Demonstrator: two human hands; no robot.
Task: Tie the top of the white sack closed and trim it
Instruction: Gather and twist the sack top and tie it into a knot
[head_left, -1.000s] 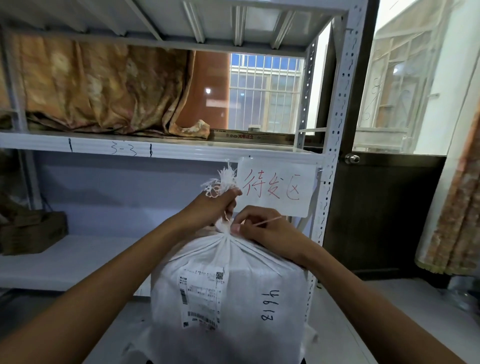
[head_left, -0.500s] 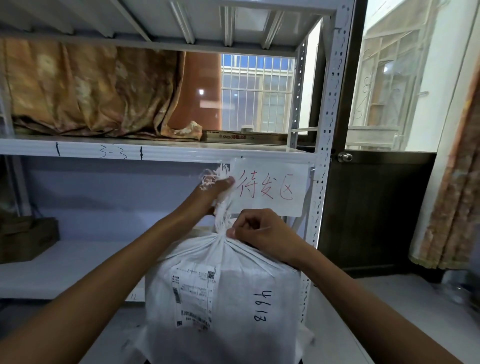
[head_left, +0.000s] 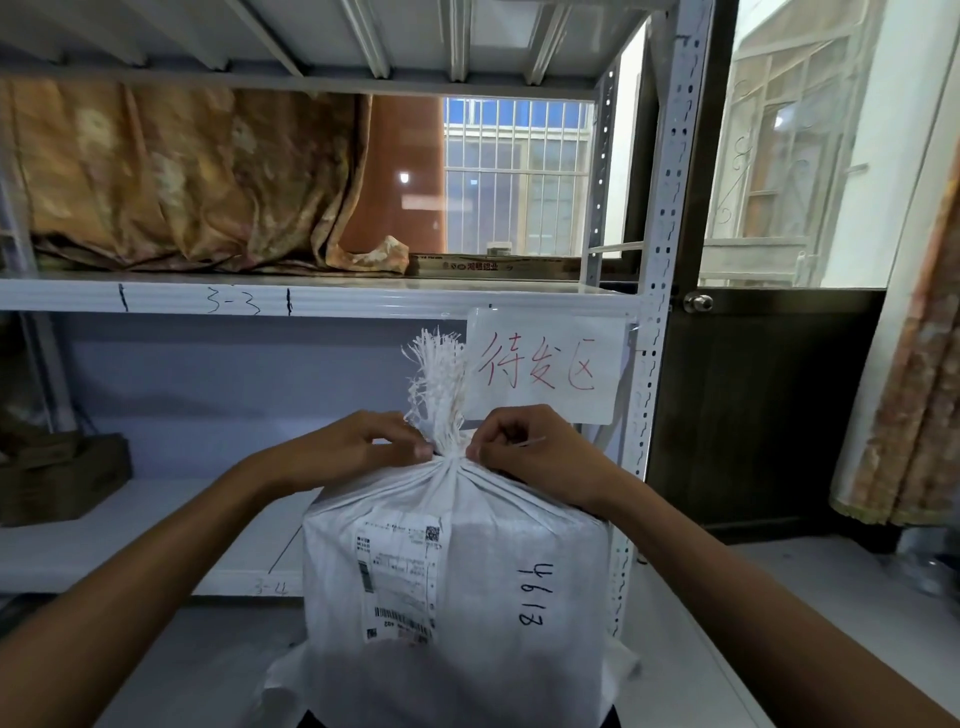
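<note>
A white woven sack stands upright in front of me, with a shipping label and the handwritten number 4613 on its front. Its top is gathered into a narrow neck, and the frayed end sticks straight up above it. My left hand pinches the neck from the left. My right hand pinches it from the right and holds a thin pale tie whose end pokes out to the right. Whether my left hand also holds part of the tie is hidden.
A white metal shelving rack stands just behind the sack, with a paper sign in red writing hung on its shelf edge. A brown cloth lies on the upper shelf. A box sits at lower left. A dark door is at right.
My left hand has let go of the frayed end and dropped to the neck of the sack. The frayed end now stands free. My right hand stays at the neck.
</note>
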